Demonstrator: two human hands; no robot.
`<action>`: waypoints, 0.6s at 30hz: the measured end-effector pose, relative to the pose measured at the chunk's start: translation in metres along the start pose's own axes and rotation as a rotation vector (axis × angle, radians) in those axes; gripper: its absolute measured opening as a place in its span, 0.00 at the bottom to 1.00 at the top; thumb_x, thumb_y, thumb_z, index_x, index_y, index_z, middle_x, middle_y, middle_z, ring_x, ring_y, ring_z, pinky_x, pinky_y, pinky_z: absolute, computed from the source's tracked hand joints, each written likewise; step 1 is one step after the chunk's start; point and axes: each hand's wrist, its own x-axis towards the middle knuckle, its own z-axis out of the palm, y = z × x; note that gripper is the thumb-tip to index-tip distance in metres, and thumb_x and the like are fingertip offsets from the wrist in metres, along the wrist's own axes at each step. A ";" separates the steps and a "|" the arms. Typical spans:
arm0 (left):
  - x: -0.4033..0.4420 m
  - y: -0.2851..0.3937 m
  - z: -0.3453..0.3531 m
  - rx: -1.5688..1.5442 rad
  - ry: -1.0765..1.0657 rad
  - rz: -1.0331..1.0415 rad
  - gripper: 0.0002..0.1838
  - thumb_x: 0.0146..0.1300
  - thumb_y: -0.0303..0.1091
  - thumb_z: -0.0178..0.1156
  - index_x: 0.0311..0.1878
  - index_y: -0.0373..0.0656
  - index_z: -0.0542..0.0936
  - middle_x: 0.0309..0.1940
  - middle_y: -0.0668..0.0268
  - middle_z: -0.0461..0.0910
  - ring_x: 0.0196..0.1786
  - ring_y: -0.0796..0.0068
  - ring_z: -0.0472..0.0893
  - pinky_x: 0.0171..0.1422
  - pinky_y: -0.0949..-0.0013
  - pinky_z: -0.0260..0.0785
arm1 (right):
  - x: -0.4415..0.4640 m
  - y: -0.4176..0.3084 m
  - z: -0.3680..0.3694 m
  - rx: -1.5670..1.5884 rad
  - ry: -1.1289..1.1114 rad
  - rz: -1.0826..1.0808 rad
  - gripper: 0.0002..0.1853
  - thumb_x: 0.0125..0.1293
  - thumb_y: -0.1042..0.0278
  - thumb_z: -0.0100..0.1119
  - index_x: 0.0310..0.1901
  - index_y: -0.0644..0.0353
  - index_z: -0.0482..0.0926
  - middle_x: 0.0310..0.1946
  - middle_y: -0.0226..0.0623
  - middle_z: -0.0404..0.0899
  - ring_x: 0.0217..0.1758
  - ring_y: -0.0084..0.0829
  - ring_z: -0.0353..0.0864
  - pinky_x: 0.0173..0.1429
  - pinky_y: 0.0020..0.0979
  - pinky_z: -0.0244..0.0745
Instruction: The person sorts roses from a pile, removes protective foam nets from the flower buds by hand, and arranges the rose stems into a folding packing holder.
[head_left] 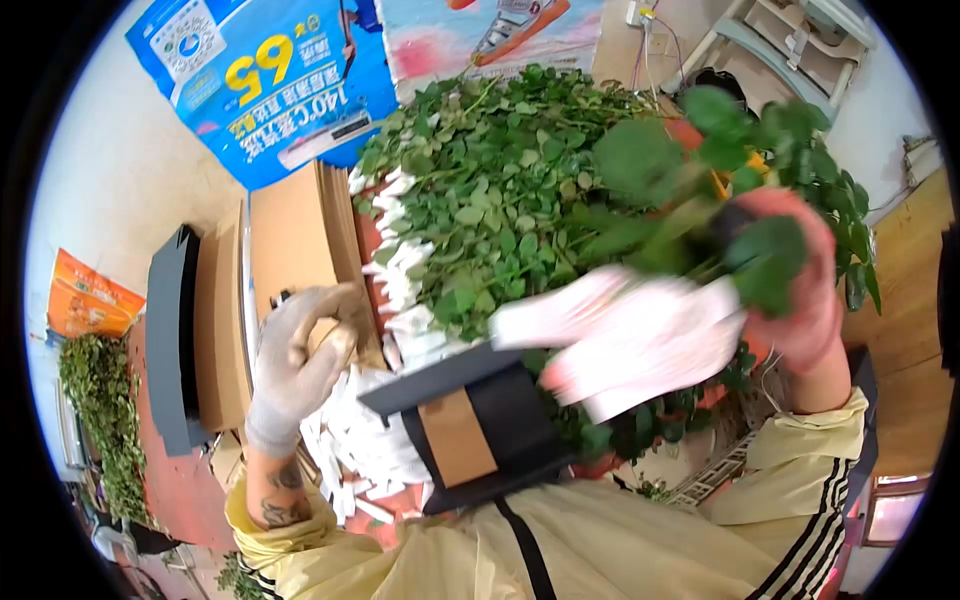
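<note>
My right hand (795, 285), in a pinkish-red glove, is closed around leafy stems (690, 240). Pale pink-white wrapped bundles (650, 345) at the ends of these stems hang in front of my body, blurred by motion. My left hand (300, 355) wears a greyish-white glove. Its fingers curl toward the thumb, and no held thing shows in it. Just below and right of it stands a black folded box or sleeve (520, 430) with a brown cardboard panel (457, 437). White paper or foam pieces (365, 435) lie between that box and my left hand.
A big heap of leafy stems (500, 190) with white-wrapped ends (400, 250) covers the table ahead. Cardboard sheets (290, 230) and a black panel (172, 340) stand at left. More greenery (95, 420) lies far left, and a white chair (790, 50) is at back right.
</note>
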 end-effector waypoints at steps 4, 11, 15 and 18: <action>-0.091 0.008 -0.003 -0.001 0.109 0.036 0.19 0.62 0.42 0.56 0.41 0.31 0.76 0.32 0.58 0.78 0.37 0.71 0.78 0.43 0.69 0.68 | -0.042 -0.056 0.058 0.123 -0.550 0.180 0.13 0.58 0.63 0.55 0.44 0.55 0.73 0.43 0.39 0.76 0.36 0.34 0.75 0.38 0.29 0.71; -0.179 0.026 0.034 -0.078 0.105 -0.111 0.17 0.55 0.41 0.62 0.40 0.36 0.80 0.33 0.57 0.80 0.38 0.64 0.79 0.45 0.65 0.68 | -0.123 -0.075 0.195 -0.347 -0.927 -0.162 0.10 0.57 0.66 0.50 0.41 0.55 0.74 0.44 0.40 0.75 0.41 0.41 0.77 0.44 0.34 0.71; -0.194 0.016 0.093 0.059 -0.084 -0.051 0.22 0.53 0.44 0.64 0.48 0.41 0.79 0.38 0.58 0.81 0.43 0.58 0.79 0.50 0.60 0.69 | -0.148 -0.061 0.218 -0.343 -1.304 -0.307 0.19 0.54 0.58 0.56 0.45 0.59 0.73 0.58 0.50 0.69 0.55 0.44 0.73 0.54 0.41 0.68; -0.202 0.004 0.128 0.261 -0.298 0.001 0.27 0.56 0.50 0.59 0.54 0.42 0.75 0.42 0.55 0.80 0.47 0.55 0.78 0.52 0.57 0.69 | -0.151 -0.060 0.217 -0.320 -1.242 -0.372 0.18 0.56 0.58 0.54 0.45 0.60 0.75 0.58 0.49 0.70 0.57 0.45 0.73 0.59 0.43 0.67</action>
